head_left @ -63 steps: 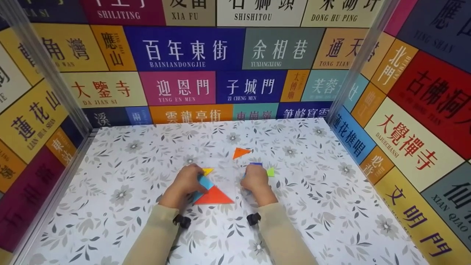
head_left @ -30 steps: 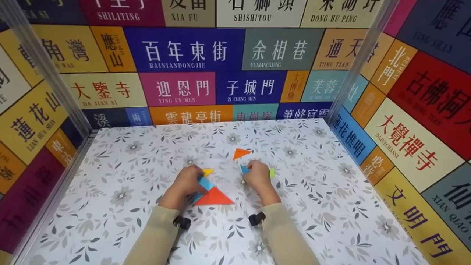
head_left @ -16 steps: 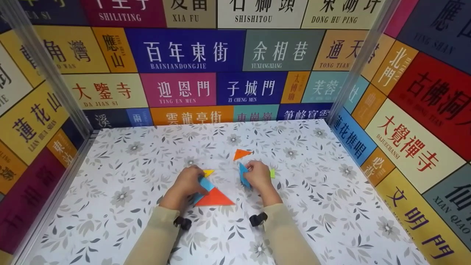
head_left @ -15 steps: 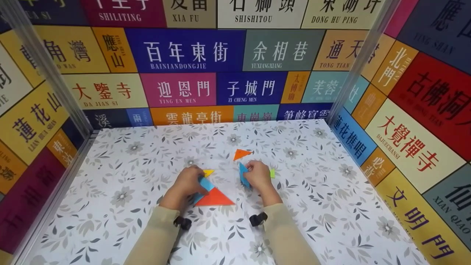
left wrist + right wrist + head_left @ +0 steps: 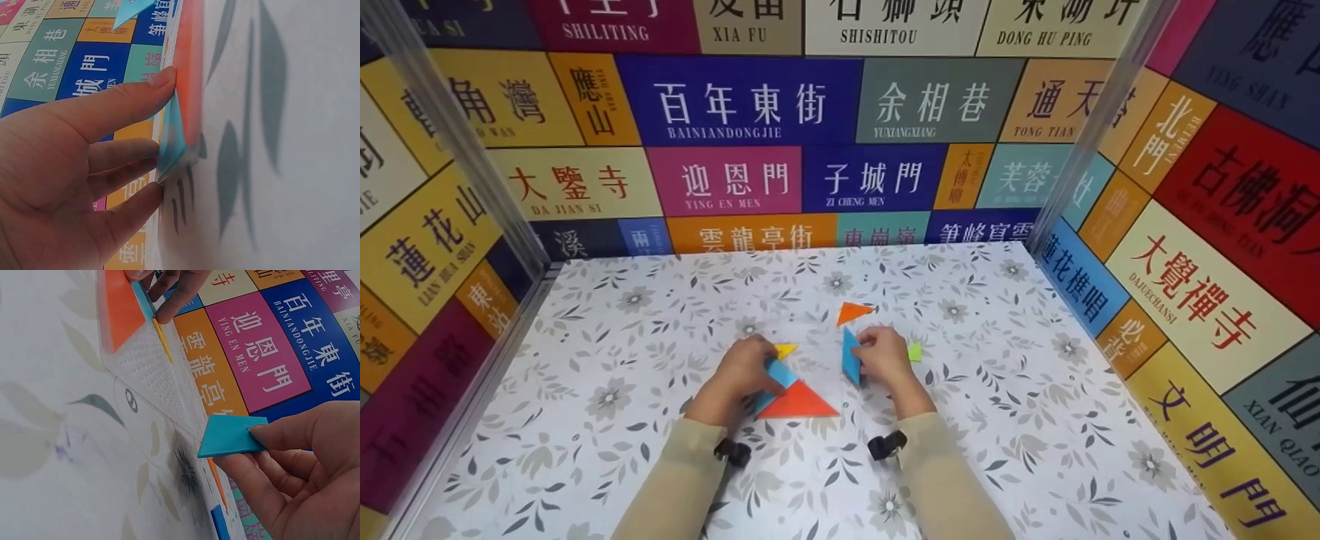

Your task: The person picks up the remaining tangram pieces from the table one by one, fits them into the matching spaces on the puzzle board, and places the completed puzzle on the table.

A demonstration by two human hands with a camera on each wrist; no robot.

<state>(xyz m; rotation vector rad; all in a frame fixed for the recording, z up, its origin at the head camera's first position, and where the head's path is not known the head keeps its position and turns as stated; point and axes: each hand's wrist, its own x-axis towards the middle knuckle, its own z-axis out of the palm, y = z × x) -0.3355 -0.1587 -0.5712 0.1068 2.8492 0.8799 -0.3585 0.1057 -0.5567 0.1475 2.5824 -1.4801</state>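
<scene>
My right hand pinches a flat light-blue tangram piece between thumb and fingers, tilted up over the tabletop. On the left, a shallow clear tray with a textured floor lies on the table. In it are a large red-orange triangle, a light-blue piece along its edge and a yellow piece. My left hand rests on the tray's left side, fingers spread and fairly straight. Its thumb touches the red-orange and light-blue pieces, its fingertips the outer edge, covering part of these pieces.
An orange triangle lies beyond my right hand, and a green piece shows just right of it. A darker blue piece appears in the right wrist view. Walls of coloured sign panels enclose the floral table.
My right hand has come up from the table with the light-blue piece, turning it and shifting it slightly left. The left hand and the tray stay in place.
</scene>
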